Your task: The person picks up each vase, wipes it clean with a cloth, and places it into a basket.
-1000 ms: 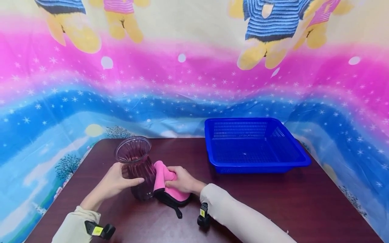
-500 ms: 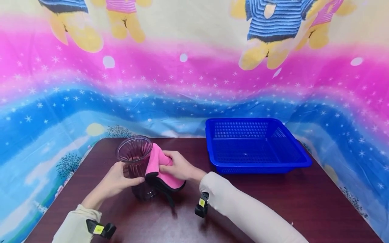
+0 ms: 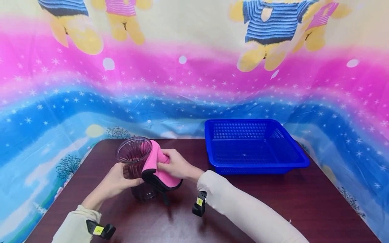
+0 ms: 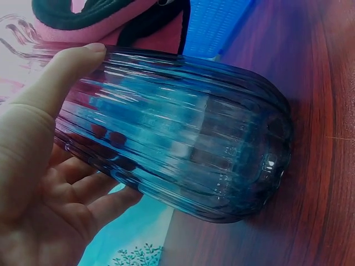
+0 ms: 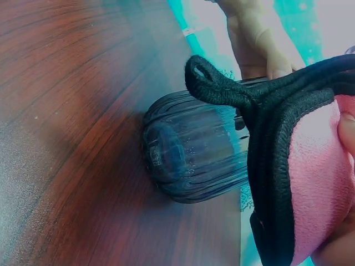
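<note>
A clear ribbed glass vase with a flared rim stands upright at the left of the table. My left hand grips it round the middle; in the left wrist view the thumb lies along one side and the fingers curl behind the glass. My right hand holds a folded pink cloth with black edging and a black hanging loop. The cloth lies against the vase's right side, just below the rim. Part of the vase is hidden behind the cloth.
A blue plastic basket with perforated walls stands at the back right of the dark red-brown wooden table. Behind the table hangs a colourful printed curtain. Each sleeve carries a black wrist strap.
My right hand has raised the pink cloth from beside the vase's lower part up and left against its upper side. The left hand keeps its grip on the vase.
</note>
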The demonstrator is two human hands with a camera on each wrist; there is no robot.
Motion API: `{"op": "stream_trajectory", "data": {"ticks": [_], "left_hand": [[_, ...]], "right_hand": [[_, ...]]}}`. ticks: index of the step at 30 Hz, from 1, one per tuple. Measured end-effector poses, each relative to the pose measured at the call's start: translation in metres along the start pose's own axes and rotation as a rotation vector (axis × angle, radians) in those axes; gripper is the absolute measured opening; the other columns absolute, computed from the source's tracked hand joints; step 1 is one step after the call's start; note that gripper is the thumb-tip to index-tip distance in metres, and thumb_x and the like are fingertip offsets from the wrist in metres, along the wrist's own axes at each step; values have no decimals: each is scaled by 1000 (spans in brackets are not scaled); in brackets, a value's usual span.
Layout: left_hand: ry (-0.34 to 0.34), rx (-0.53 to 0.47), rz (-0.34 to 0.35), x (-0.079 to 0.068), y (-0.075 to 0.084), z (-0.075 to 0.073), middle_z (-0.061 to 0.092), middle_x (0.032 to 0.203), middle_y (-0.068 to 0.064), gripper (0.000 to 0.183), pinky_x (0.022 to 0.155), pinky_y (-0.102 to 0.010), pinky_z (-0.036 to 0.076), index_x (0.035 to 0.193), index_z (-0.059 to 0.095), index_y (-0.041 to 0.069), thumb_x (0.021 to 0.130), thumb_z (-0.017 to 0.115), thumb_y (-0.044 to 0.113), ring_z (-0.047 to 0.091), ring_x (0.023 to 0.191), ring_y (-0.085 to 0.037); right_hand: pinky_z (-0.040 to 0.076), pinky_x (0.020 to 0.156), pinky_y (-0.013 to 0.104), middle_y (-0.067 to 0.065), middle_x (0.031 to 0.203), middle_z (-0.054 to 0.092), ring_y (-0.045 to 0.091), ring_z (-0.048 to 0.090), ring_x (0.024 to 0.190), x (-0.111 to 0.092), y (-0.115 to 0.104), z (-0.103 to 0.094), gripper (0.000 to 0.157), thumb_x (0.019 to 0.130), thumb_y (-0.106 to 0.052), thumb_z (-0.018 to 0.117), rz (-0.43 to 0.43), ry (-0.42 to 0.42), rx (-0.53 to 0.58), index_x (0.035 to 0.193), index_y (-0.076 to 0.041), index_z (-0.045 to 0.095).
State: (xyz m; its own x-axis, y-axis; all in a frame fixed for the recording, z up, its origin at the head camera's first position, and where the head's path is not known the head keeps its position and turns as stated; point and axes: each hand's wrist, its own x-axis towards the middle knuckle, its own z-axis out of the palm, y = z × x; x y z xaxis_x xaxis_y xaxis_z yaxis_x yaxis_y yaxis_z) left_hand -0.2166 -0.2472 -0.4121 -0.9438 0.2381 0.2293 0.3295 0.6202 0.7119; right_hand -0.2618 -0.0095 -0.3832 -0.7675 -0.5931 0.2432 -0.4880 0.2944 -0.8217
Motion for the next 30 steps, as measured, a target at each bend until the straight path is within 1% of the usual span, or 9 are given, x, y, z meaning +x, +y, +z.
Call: {"op": "stream_trajectory", "data": {"ticks": [4, 7, 12, 16, 21, 24, 28, 30], "left_hand": [[12, 39, 8, 1, 1, 0, 69, 116, -5, 62, 87, -23, 50, 125, 58, 13, 72, 85, 32, 58, 101, 3], [11, 42, 9, 1, 0, -1, 69, 117, -5, 63, 88, -23, 49, 125, 58, 13, 72, 85, 31, 58, 101, 3], [4, 47, 21, 0, 1, -2, 70, 116, -6, 62, 89, -22, 49, 125, 58, 12, 71, 85, 29, 58, 101, 3], [5, 43, 15, 0, 2, -2, 69, 117, -6, 63, 89, -22, 49, 125, 58, 12, 71, 85, 29, 58, 102, 4], [-31, -22, -9, -2, 2, -1, 68, 119, -14, 65, 84, -19, 53, 128, 54, 5, 75, 83, 28, 61, 99, 3], [-39, -39, -24, -2, 2, 0, 69, 115, -13, 64, 82, -19, 53, 127, 55, 5, 75, 83, 29, 63, 95, 3], [-44, -51, -29, -2, 3, 0, 71, 111, -11, 61, 80, -20, 54, 125, 57, 6, 74, 83, 29, 64, 91, 3], [-51, -70, -35, -2, 3, 0, 71, 111, -12, 60, 79, -20, 54, 124, 57, 6, 75, 83, 27, 65, 90, 2]], "right_hand": [[47, 58, 15, -1, 76, 59, 1, 53, 66, 0, 0, 0, 13, 86, -9, 67, 5, 5, -11, 99, -7, 67], [46, 58, 15, -1, 76, 59, 2, 52, 66, 1, 0, 1, 12, 86, -9, 67, 13, 7, -33, 98, -6, 67], [43, 56, 13, -3, 72, 54, 1, 49, 64, 1, 1, 4, 8, 87, -8, 66, 26, -2, -89, 94, -4, 66], [40, 56, 13, -4, 69, 51, 3, 47, 63, -1, 4, 6, 7, 86, -9, 67, 10, -17, -136, 89, -3, 64], [37, 58, 12, -5, 68, 47, 4, 44, 64, -6, 16, 11, 10, 85, -10, 69, 3, -36, -208, 82, -4, 61], [36, 58, 12, -6, 66, 45, 4, 43, 63, -10, 23, 14, 14, 85, -11, 70, 23, -46, -226, 78, -6, 59], [32, 56, 12, -7, 63, 39, 4, 40, 61, -14, 31, 17, 23, 84, -10, 71, 47, -53, -256, 71, -8, 52], [31, 56, 12, -8, 62, 37, 3, 39, 60, -15, 35, 19, 24, 83, -10, 71, 62, -56, -271, 70, -10, 51]]}}
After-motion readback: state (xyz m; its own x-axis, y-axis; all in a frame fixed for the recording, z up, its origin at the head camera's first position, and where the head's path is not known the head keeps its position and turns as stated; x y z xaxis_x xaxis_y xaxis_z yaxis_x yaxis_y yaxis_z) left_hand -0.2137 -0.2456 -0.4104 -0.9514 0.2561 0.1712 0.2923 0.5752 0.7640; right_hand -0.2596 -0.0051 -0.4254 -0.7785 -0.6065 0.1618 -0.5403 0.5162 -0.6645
